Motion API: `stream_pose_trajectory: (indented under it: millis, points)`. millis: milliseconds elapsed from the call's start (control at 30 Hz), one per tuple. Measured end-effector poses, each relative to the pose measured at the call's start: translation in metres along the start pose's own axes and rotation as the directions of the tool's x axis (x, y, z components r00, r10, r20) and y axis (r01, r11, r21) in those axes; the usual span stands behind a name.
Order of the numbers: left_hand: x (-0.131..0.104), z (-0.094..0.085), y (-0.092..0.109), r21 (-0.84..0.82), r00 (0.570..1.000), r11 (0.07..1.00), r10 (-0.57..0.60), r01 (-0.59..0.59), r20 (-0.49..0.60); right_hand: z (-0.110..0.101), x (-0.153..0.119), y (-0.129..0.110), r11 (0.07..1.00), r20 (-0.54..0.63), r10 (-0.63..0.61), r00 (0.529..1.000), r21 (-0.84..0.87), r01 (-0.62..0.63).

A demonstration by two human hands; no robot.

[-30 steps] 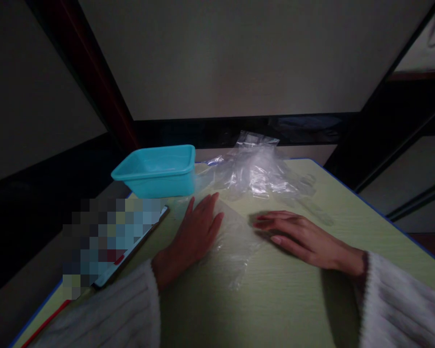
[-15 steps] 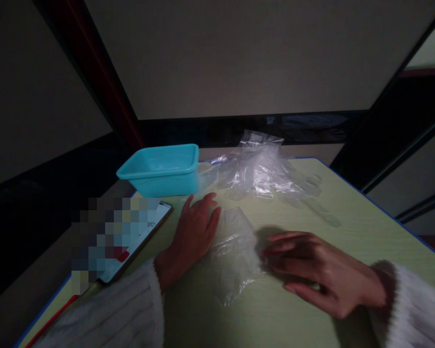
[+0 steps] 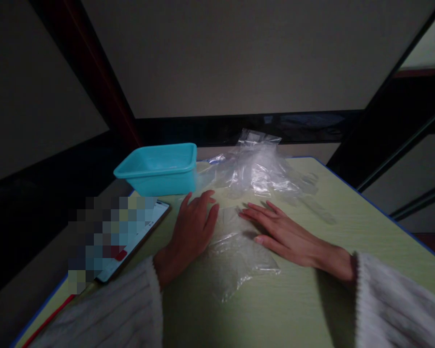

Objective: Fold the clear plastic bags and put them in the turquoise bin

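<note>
Clear, crinkled plastic lies at the centre of things: a thin piece of film point(image 3: 235, 258) on the pale bench point(image 3: 203, 321), between two bare hands. Take that film as the middle of the dial, with twelve pointing away from the wearer.

The left hand point(image 3: 192, 224) sits at ten o'clock, fingers lightly bent and released, thumb beside the film's edge; whether it presses on the plastic I cannot tell. The right hand point(image 3: 292, 237) is at two o'clock, fingers stretched nearly straight and slack, their tips over the film's upper right part, grasping nothing that shows.

The right hand is what has changed. Half a second ago it was curled beyond the film's right edge; now it is flatter and farther forward, and the film's corner at four o'clock reaches out more. My judgement is that the sheet is being spread and smoothed, with creases left in its near half.

A turquoise tub point(image 3: 159, 182) stands between ten and eleven, a heap of clear plastic point(image 3: 257, 169) near half past twelve, and a partly pixelated phone point(image 3: 139, 238) towards nine.
</note>
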State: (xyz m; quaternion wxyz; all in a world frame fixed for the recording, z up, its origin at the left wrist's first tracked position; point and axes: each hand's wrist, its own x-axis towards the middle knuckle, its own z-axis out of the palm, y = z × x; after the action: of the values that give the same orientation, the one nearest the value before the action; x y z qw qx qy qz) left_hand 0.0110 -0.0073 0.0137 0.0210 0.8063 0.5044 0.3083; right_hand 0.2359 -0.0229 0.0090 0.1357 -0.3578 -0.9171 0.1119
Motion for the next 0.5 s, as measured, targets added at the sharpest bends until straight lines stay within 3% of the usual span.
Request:
stream_pose_trajectory:
  millis: [267,400,500]
  points:
    - [-0.001,-0.001,-0.002,0.011,0.998,1.0,-0.023,0.022,0.052,-0.008,-0.01,0.001,0.994,-0.08,0.064,0.995,-0.086,-0.071]
    - [-0.001,0.004,-0.006,-0.034,0.988,0.999,-0.029,0.035,0.152,-0.009,-0.016,0.004,0.993,-0.13,0.077,0.988,-0.075,-0.088]
    - [-0.001,0.008,-0.007,-0.058,0.971,0.998,0.03,-0.016,0.239,-0.007,-0.016,0.006,0.992,-0.151,0.105,0.983,-0.049,-0.113]
